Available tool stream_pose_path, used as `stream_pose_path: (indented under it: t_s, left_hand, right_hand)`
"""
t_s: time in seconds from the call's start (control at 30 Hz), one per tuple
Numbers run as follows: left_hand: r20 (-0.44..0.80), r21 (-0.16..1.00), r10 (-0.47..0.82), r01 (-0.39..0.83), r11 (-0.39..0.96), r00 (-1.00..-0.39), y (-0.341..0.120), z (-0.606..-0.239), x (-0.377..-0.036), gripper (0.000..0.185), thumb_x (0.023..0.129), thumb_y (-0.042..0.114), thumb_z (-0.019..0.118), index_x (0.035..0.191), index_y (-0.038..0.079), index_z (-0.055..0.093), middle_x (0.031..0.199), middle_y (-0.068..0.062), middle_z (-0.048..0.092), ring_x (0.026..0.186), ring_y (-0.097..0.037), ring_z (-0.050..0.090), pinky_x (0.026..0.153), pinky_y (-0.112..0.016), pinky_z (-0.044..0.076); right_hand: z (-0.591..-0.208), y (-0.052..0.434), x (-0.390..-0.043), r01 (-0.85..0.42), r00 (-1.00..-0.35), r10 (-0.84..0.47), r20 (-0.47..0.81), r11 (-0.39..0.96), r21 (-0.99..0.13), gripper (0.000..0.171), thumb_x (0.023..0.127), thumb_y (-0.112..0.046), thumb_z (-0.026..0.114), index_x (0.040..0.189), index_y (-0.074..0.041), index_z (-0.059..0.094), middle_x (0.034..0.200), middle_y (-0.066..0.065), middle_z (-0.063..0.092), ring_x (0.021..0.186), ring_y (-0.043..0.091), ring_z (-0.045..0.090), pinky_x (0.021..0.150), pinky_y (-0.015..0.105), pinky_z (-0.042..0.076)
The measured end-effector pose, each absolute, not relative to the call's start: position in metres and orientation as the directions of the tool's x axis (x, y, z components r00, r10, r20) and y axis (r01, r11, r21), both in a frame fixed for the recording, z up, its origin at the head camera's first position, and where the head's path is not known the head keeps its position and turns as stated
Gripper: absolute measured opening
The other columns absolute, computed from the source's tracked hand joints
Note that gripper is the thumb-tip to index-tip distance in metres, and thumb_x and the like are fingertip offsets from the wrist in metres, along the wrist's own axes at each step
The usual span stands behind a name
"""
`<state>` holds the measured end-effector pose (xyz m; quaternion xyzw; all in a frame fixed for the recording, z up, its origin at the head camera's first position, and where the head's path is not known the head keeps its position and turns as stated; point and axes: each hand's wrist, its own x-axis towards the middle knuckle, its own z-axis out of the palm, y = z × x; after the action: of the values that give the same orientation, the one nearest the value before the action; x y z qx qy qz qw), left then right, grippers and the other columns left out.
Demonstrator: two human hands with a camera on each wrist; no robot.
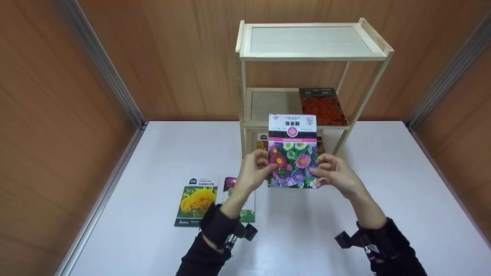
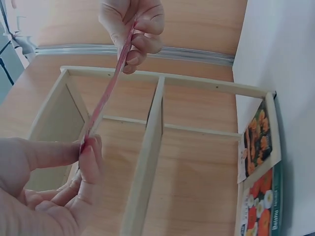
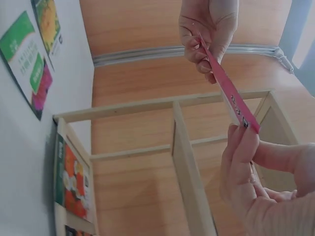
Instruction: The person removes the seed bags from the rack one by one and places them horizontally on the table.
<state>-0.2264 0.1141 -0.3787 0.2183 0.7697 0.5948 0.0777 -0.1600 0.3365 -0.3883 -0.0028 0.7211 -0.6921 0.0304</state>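
Note:
A flower seed packet (image 1: 293,153) with a white top, pink band and mixed daisy-like blooms is held up in front of the wooden rack. My left hand (image 1: 251,170) pinches its left edge between thumb and fingers; my right hand (image 1: 339,176) pinches the right edge. Both wrist views show the packet edge-on, stretched between the two hands and apart from the rack. Its printing looks upside down in the head view. Behind it, a red-flower packet (image 1: 324,109) lies on the middle shelf, at the right side.
The three-level wooden rack (image 1: 314,58) stands at the back. Packets with orange flowers (image 2: 257,140) and red-and-white flowers (image 2: 261,204) lie on its lowest shelf. On the white table (image 1: 161,153), left, are a yellow-flower packet (image 1: 197,201) and another packet (image 1: 248,215), partly hidden by my left arm.

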Motion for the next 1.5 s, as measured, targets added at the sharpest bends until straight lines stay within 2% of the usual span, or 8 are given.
stream_pose_path:
  t_s: [0.2, 0.7, 0.87, 0.97, 1.07, 1.2, 1.3, 1.5]
  left_hand:
    - [0.138, 0.951, 0.414, 0.237, 0.197, -0.900, 0.108, -0.405, -0.213, 0.025, 0.079, 0.000, 0.063, 0.101, -0.007, 0.054, 0.074, -0.010, 0.063, 0.062, -0.012, 0.055, 0.052, -0.021, 0.047]
    - [0.093, 0.977, 0.418, 0.164, 0.138, -0.904, 0.103, -0.463, -0.196, 0.021, 0.077, -0.001, 0.064, 0.095, -0.007, 0.055, 0.064, -0.007, 0.059, 0.053, -0.008, 0.050, 0.046, -0.019, 0.045]
    - [0.080, 0.975, 0.407, 0.156, 0.159, -0.910, 0.101, -0.446, -0.181, 0.019, 0.079, -0.004, 0.061, 0.096, -0.010, 0.054, 0.068, -0.015, 0.059, 0.060, -0.020, 0.055, 0.047, -0.015, 0.039]
    - [0.065, 0.979, 0.398, 0.135, 0.150, -0.915, 0.102, -0.443, -0.176, 0.018, 0.081, -0.004, 0.059, 0.096, -0.012, 0.053, 0.071, -0.019, 0.059, 0.063, -0.025, 0.057, 0.050, -0.017, 0.042]
    - [0.031, 0.996, 0.360, 0.060, 0.070, -0.932, 0.107, -0.463, -0.179, 0.025, 0.082, 0.005, 0.061, 0.100, -0.012, 0.054, 0.077, -0.015, 0.062, 0.068, -0.021, 0.060, 0.058, -0.022, 0.049]
    - [-0.027, 0.990, 0.301, -0.068, -0.127, -0.953, 0.119, -0.494, -0.176, 0.041, 0.079, 0.014, 0.067, 0.108, -0.011, 0.051, 0.089, -0.014, 0.062, 0.078, -0.021, 0.062, 0.068, -0.028, 0.052]
    - [-0.022, 0.965, 0.258, -0.088, -0.249, -0.966, 0.128, -0.509, -0.168, 0.047, 0.077, 0.016, 0.069, 0.111, -0.011, 0.050, 0.096, -0.015, 0.061, 0.085, -0.024, 0.062, 0.072, -0.031, 0.051]
    - [-0.012, 0.927, 0.143, -0.064, -0.370, -0.990, 0.147, -0.524, -0.150, 0.045, 0.079, 0.013, 0.066, 0.113, -0.012, 0.048, 0.097, -0.016, 0.061, 0.088, -0.025, 0.062, 0.073, -0.032, 0.051]
  right_hand:
    - [-0.414, 0.331, -0.148, 0.051, -0.998, -0.038, -0.052, 0.020, -0.998, 0.017, 0.083, -0.003, 0.059, 0.091, -0.003, 0.044, 0.080, 0.004, 0.064, 0.069, 0.016, 0.061, 0.055, 0.025, 0.051]
    - [-0.469, 0.322, -0.129, 0.123, -0.992, 0.035, -0.124, -0.027, -0.992, 0.022, 0.080, -0.007, 0.064, 0.092, 0.002, 0.048, 0.074, 0.007, 0.063, 0.065, 0.016, 0.059, 0.055, 0.026, 0.049]
    - [-0.485, 0.319, -0.125, 0.141, -0.987, 0.073, -0.143, -0.041, -0.989, 0.020, 0.080, -0.007, 0.064, 0.091, 0.000, 0.048, 0.075, 0.007, 0.064, 0.065, 0.018, 0.060, 0.056, 0.027, 0.049]
    - [-0.491, 0.318, -0.123, 0.151, -0.983, 0.092, -0.157, -0.061, -0.987, 0.019, 0.080, -0.007, 0.063, 0.090, -0.002, 0.048, 0.075, 0.006, 0.064, 0.066, 0.017, 0.060, 0.057, 0.026, 0.049]
    - [-0.493, 0.316, -0.123, 0.160, -0.977, 0.131, -0.170, -0.086, -0.983, 0.018, 0.080, -0.006, 0.063, 0.090, -0.003, 0.048, 0.076, 0.006, 0.064, 0.065, 0.018, 0.060, 0.057, 0.026, 0.050]
    - [-0.493, 0.309, -0.126, 0.171, -0.954, 0.228, -0.193, -0.110, -0.979, 0.018, 0.080, -0.005, 0.064, 0.090, -0.001, 0.048, 0.075, 0.007, 0.064, 0.064, 0.018, 0.060, 0.056, 0.027, 0.050]
    - [-0.494, 0.302, -0.127, 0.168, -0.938, 0.282, -0.199, -0.132, -0.977, 0.019, 0.080, -0.004, 0.063, 0.092, 0.000, 0.048, 0.074, 0.009, 0.064, 0.062, 0.017, 0.059, 0.055, 0.027, 0.050]
    - [-0.499, 0.286, -0.129, 0.156, -0.922, 0.329, -0.204, -0.166, -0.974, 0.018, 0.081, -0.002, 0.061, 0.093, 0.002, 0.049, 0.075, 0.010, 0.064, 0.061, 0.016, 0.060, 0.056, 0.027, 0.051]
